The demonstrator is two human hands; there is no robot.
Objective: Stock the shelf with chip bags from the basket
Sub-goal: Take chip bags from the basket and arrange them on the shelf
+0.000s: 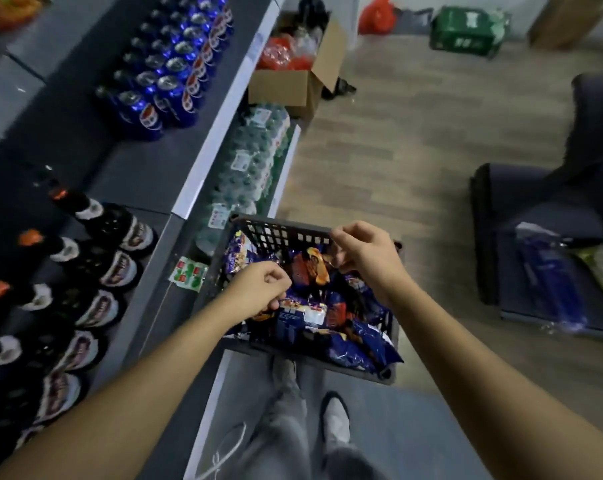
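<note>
Basket: you are looking down on a dark mesh basket, its far rim just under your right hand's knuckles and its left wall close beside the shelf edge.
Chip bags: blue and purple chip bags are filling the basket, an orange bag is lying among them, and one blue bag is spilling over the near rim.
Left hand: your left hand is hovering over the bags at the basket's left side, fingers curled together; I cannot tell whether they are gripping a bag.
Right hand: your right hand is hanging over the far end, fingers curled downward; whether they are pinching anything is unclear.
Shelf: the shelf is carrying blue cans farther along and dark bottles nearer you, with bare board showing between them.
Below: packs of water bottles are sitting beyond the basket.
Right side: wood floor is stretching between the basket and a dark sofa.
</note>
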